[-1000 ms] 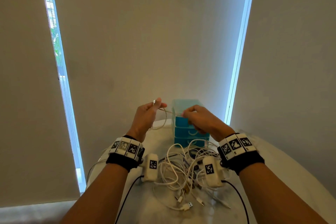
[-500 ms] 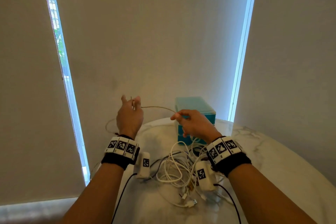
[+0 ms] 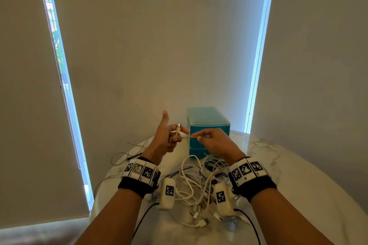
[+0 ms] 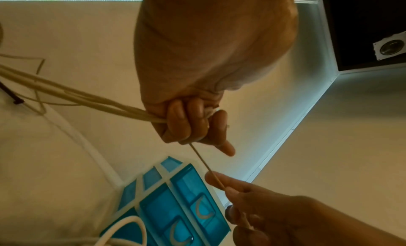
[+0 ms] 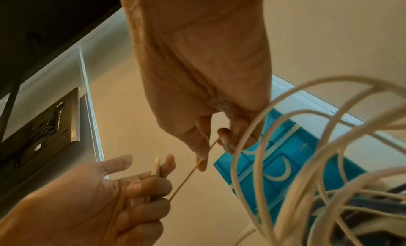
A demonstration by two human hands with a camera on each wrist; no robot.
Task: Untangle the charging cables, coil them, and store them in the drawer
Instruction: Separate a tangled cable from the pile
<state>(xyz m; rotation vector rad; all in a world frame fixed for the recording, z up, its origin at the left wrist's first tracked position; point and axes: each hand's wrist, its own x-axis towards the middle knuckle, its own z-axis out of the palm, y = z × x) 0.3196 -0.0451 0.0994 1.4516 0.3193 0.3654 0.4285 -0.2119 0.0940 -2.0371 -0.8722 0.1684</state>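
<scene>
My left hand (image 3: 169,137) is raised over the table, thumb up, its curled fingers gripping a thin beige cable (image 4: 87,97) with the metal plug (image 3: 178,127) sticking up between them. Loops of the cable trail off to the left (image 3: 127,152). My right hand (image 3: 209,138) pinches the same cable (image 5: 189,176) between thumb and forefinger just right of the left hand. A short taut stretch (image 4: 206,164) runs between both hands. A tangle of white cables (image 3: 197,181) lies on the table below my wrists. The blue drawer unit (image 3: 207,125) stands behind, drawers closed.
The white marble table (image 3: 298,175) is rounded, its left edge close to the trailing cable loops. Loose plugs (image 3: 201,224) lie at the near side of the tangle. Grey blinds and a wall stand right behind the drawer unit.
My left hand swung back to the right and turned thumb-up, closing the gap to the right hand. The cable stretch between them is now much shorter. The right hand stayed in front of the drawer unit.
</scene>
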